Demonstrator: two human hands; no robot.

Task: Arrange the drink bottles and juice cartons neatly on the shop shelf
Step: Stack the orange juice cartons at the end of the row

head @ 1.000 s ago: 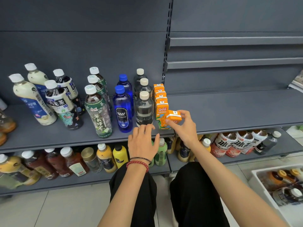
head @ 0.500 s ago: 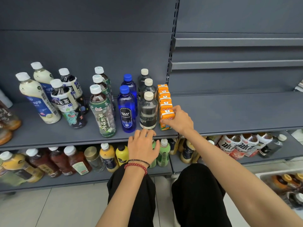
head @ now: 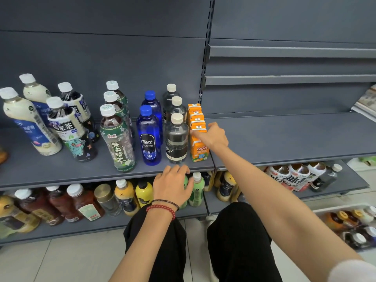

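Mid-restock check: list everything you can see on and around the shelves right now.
Milk tea bottles: two, cream, middle shelf far left.
Oolong tea bottles: two, dark, beside them.
Jasmine tea bottles: three, green-labelled, one file.
Blue soda bottles: two, blue, one file.
Clear soda bottles: three, black-labelled, one file.
Juice cartons: at least five, orange, file at bay's right end.
Lower-shelf bottles: many, mixed colours, below.
Bin: one, white, floor at right, holding bottles.
Left hand: on middle shelf's front edge.
Right hand: touching the front juice cartons.
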